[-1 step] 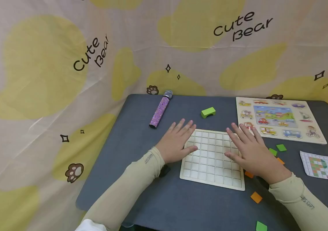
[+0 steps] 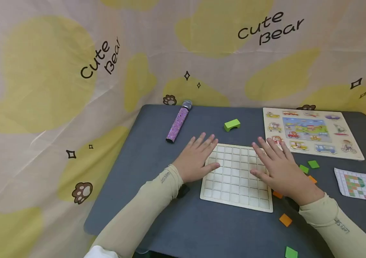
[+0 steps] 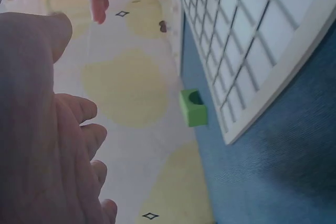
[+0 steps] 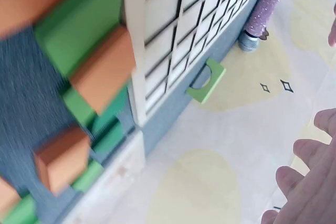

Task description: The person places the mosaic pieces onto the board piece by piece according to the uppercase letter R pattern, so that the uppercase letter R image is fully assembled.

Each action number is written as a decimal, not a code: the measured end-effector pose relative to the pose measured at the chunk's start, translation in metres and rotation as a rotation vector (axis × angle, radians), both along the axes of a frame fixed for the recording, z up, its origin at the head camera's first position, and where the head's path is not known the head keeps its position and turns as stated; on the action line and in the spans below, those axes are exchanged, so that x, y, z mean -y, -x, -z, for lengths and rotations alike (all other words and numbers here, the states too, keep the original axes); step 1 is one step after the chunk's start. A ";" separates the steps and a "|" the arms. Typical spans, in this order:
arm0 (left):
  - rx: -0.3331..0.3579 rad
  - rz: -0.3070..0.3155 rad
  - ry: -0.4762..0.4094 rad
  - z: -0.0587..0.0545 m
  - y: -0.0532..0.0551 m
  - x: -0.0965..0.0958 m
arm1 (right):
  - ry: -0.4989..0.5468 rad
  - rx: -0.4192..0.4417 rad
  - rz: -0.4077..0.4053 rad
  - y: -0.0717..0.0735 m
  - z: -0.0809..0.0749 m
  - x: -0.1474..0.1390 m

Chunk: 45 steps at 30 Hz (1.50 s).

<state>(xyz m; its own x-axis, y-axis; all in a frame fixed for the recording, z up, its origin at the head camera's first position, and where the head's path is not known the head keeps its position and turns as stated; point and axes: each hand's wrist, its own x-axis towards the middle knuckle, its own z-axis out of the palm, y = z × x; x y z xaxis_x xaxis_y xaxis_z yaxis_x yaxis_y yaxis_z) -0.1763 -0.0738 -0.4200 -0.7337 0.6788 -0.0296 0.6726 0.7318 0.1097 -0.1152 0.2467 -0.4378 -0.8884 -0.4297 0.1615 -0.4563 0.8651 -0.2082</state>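
A pale backdrop cloth (image 2: pixel 157 32) with yellow patches and "Cute Bear" lettering is hanging behind the dark grey bench (image 2: pixel 128 161), where a white gridded board (image 2: pixel 228 179) is lying between the hands. The left hand (image 2: pixel 194 159) is hovering over the board's left edge and the right hand (image 2: pixel 283 173) over its right, both with fingers extended and free of any object. In the head view, the right hand is hiding the board's far right corner. Beyond the board a green arch block (image 2: pixel 232 125) is sitting, with a glittery purple microphone (image 2: pixel 177 123) lying to its left. A picture puzzle (image 2: pixel 307 129) is occupying the far right, a pattern card (image 2: pixel 356 184) lying nearer. Orange tiles (image 2: pixel 285 220) and green tiles (image 2: pixel 313 164) are scattering along the board's right side, some partly covered by the right hand.
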 end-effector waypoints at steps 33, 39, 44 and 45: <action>0.181 -0.146 -0.128 0.034 -0.003 0.038 | -0.045 0.115 0.215 0.014 0.010 -0.053; 0.218 -0.199 -0.141 0.040 -0.011 0.045 | -0.067 0.159 0.233 0.019 0.012 -0.043; 0.226 -0.200 -0.173 0.044 -0.018 0.050 | -0.069 0.125 0.241 0.019 0.013 -0.040; 0.229 -0.198 -0.174 0.045 -0.019 0.050 | -0.069 0.121 0.243 0.019 0.013 -0.039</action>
